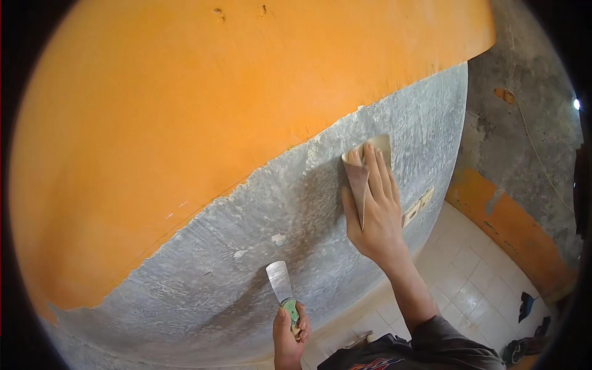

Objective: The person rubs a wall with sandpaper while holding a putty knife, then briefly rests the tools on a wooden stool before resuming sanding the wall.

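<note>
Sandpaper sheet (384, 145), on grey wall band (425, 117) below orange paint (166, 111): pressing it flat under outstretched right hand (378, 216), presumably spreading pressure evenly, while gripping scraper (283, 293) by green handle (290, 310) in left hand (286, 336), seemingly leaving blade (279, 276) free.

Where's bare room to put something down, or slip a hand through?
Set-down: tiled floor between the right forearm and the orange band at far right. Hand: grey wall between the scraper in the left hand and the folded sheet at the right hand. Crowded: around the sockets beside that hand; lower-right floor, with dark items.
</note>
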Available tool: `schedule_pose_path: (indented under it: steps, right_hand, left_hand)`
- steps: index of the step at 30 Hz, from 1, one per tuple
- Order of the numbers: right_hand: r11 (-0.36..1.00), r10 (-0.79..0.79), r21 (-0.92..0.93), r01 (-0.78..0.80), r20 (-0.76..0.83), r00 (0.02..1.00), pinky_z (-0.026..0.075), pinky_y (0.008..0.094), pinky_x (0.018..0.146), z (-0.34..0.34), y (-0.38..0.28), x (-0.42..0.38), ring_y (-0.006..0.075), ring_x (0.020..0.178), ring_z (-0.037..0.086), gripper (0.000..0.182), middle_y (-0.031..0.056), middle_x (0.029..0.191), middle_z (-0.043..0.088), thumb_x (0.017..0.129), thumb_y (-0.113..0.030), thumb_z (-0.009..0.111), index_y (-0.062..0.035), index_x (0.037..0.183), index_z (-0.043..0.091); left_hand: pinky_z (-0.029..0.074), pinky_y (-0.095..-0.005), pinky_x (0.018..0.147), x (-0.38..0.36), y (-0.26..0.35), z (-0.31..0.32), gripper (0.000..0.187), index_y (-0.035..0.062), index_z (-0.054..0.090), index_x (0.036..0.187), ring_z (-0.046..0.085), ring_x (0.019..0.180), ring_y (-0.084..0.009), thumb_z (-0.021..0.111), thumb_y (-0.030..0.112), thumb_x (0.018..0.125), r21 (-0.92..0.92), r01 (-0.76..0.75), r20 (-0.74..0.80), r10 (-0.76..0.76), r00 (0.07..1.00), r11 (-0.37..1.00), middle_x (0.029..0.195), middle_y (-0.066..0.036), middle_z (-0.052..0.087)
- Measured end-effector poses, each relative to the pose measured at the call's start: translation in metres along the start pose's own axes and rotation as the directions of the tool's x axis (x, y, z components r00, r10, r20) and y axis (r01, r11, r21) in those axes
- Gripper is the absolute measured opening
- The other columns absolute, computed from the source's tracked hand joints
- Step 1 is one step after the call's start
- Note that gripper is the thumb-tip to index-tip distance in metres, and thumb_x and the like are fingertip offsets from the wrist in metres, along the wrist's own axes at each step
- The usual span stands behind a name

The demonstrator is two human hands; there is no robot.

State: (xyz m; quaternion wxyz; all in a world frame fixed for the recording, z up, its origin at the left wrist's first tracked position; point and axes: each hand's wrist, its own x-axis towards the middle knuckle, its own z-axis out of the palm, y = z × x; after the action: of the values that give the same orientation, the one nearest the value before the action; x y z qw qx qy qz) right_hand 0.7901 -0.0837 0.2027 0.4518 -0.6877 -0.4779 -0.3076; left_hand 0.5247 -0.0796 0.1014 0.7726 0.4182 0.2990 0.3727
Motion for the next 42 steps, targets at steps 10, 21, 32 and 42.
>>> schedule_pose_path:
  steps: [10,21,32,42]
  right_hand:
    - [0.998,0.044,-0.041,-0.041,0.07,0.997,0.028,0.0522,0.103,-0.007,0.0,0.002,0.0411,0.132,0.031,0.057,0.0217,0.144,0.033,0.087,-0.014,0.054,-0.0079,0.14,0.036]
    - [0.999,0.007,0.047,-0.01,0.053,0.999,0.024,0.0498,0.108,-0.012,-0.003,0.008,0.0448,0.133,0.026,0.054,0.0261,0.144,0.029,0.09,-0.01,0.049,-0.0066,0.142,0.033]
    - [0.984,-0.147,0.113,0.136,0.09,0.985,0.021,0.06,0.104,0.007,-0.027,-0.003,0.0499,0.133,0.021,0.062,0.0292,0.145,0.023,0.087,-0.02,0.055,-0.0006,0.141,0.031]
    - [0.966,-0.187,0.2,0.162,0.114,0.976,0.018,0.0651,0.101,0.06,-0.053,-0.072,0.0537,0.13,0.023,0.064,0.0332,0.14,0.028,0.08,-0.021,0.063,0.0013,0.136,0.038]
  left_hand:
    - [0.026,-0.0237,0.037,0.0,0.001,0.0,0.048,0.0028,0.05,0.099,0.035,0.043,-0.0086,0.037,0.049,0.096,0.012,0.013,-0.008,-0.013,1.0,1.0,0.061,0.0,0.043]
    - [0.026,-0.0234,0.036,0.0,0.0,-0.001,0.047,0.0025,0.051,0.099,0.035,0.042,-0.0079,0.036,0.047,0.097,0.002,0.002,0.005,-0.002,1.0,1.0,0.06,0.0,0.043]
    - [0.028,-0.0228,0.038,0.001,-0.001,-0.005,0.055,0.0001,0.05,0.103,0.035,0.043,-0.0084,0.042,0.054,0.093,-0.021,0.016,0.027,-0.015,1.0,1.0,0.063,-0.002,0.043]
    - [0.03,-0.0244,0.038,-0.007,-0.004,-0.013,0.052,0.0013,0.048,0.106,0.039,0.044,-0.0102,0.037,0.051,0.096,-0.071,-0.041,0.021,0.042,0.999,0.997,0.063,-0.002,0.043]
